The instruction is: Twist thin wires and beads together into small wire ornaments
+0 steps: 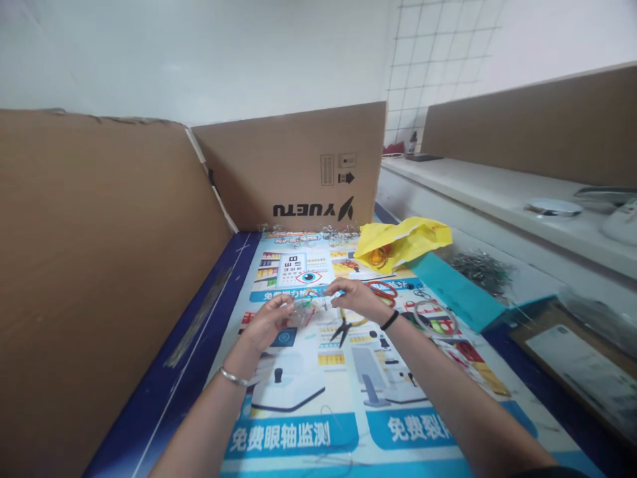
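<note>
My left hand [271,320] is closed, its thumb and fingertips pinching a small clear, wiry piece [304,309] with green, red and orange bits. What exactly the piece is does not show. Just to its right, my right hand [354,297] is curled with its fingertips drawn together near the piece's right end; anything thin between them is too small to make out. Below that hand lies a pair of pliers [341,332], dark jaws parted and pointing toward me, with yellowish handles partly hidden behind the hand.
Coils of red cord [384,291] and pale wire [436,318] lie right of the pliers. Behind them is a yellow bag [403,240]. A teal box [460,292] beside a heap of metal pieces [480,272] stands right. Cardboard walls [288,166] enclose the back and left.
</note>
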`<state>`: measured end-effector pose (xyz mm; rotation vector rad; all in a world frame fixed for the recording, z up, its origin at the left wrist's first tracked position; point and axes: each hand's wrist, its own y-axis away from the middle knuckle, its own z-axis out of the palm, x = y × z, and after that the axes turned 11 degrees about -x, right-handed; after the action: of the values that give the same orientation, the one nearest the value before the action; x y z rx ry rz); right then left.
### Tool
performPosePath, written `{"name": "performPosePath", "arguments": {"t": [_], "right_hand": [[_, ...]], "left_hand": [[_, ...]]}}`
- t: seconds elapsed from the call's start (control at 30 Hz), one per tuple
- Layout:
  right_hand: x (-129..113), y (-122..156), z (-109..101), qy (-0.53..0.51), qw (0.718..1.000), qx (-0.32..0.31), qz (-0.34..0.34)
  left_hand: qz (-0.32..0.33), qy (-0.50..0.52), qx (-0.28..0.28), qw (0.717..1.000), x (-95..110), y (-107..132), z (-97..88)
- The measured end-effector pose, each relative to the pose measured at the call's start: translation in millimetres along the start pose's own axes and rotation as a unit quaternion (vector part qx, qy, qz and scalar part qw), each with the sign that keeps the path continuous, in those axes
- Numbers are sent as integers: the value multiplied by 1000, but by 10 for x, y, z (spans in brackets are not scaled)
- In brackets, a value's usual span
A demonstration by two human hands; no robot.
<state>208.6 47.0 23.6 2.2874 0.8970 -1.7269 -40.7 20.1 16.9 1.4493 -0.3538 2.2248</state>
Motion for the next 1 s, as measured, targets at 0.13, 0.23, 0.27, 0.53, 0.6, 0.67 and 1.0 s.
{"name": "performPosePath", "arguments": {"t": [0.13,0.23,0.27,0.53,0.6,0.67,1.0], "right_hand": [[-75,4,-8,25,1000,-12,-14],[-102,2,-2,47,998,-18,-38],[-100,1,2,52,998,-17,-43],[-76,-11,12,61,993,4,-98],[-80,-15,19,65,993,6,-103],[-78,-17,27,69,992,9,-101],[-98,-8,35,62,995,-6,-72]], "left_hand": [[-4,18,-17,1000,-27,1,-17],[-3,27,-15,1000,0,17,-20],[-3,32,-16,999,17,24,-15],[-3,46,-33,998,135,119,81],[-4,72,-29,997,89,115,79],[7,97,-21,995,14,94,72],[38,191,12,981,-187,23,128]]}}
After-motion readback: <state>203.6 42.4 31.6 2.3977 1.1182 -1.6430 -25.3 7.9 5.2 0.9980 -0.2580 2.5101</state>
